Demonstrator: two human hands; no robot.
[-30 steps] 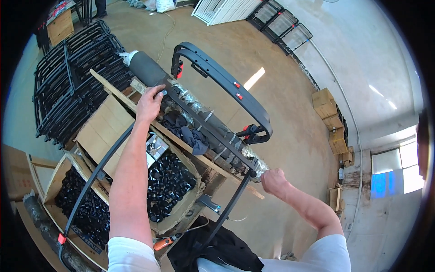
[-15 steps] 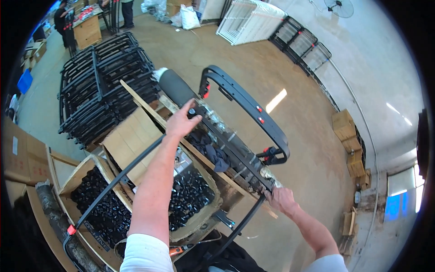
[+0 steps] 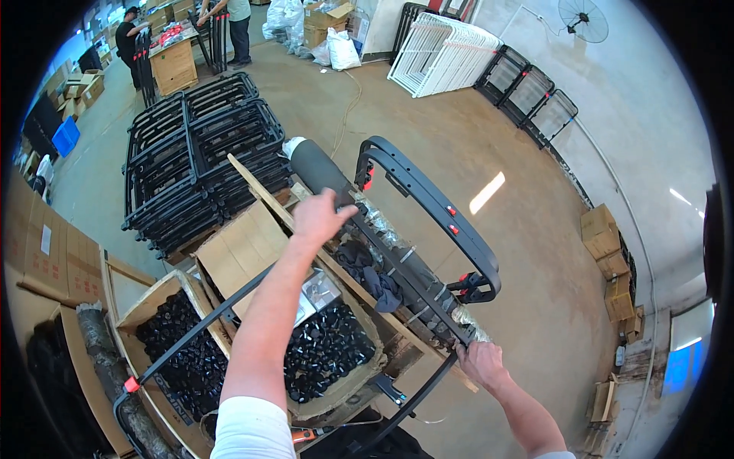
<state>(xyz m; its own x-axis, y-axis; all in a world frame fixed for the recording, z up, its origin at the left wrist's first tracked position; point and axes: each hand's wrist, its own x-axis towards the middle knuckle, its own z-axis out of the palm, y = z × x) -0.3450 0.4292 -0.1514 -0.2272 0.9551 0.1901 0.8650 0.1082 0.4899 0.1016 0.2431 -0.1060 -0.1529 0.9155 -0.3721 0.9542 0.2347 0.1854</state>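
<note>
Across a padded beam [image 3: 313, 162] in a workshop, a black tubular frame [image 3: 413, 279] lies between 2 bare hands. The right hand [image 3: 483, 364] curls around its near corner; the left hand [image 3: 319, 218] covers the far end, its grip impossible to tell. A loosened right hold could let the frame slide toward small black parts [image 3: 329, 352]. Left fingertips are hidden; the frame's lower ends are cut off.

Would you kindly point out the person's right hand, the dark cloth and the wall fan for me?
Right hand [image 3: 483, 362]: head view, on the back of the hand.
Dark cloth [image 3: 379, 286]: head view, on its crumpled folds.
Wall fan [image 3: 582, 17]: head view, on the hub inside the round guard.
</note>
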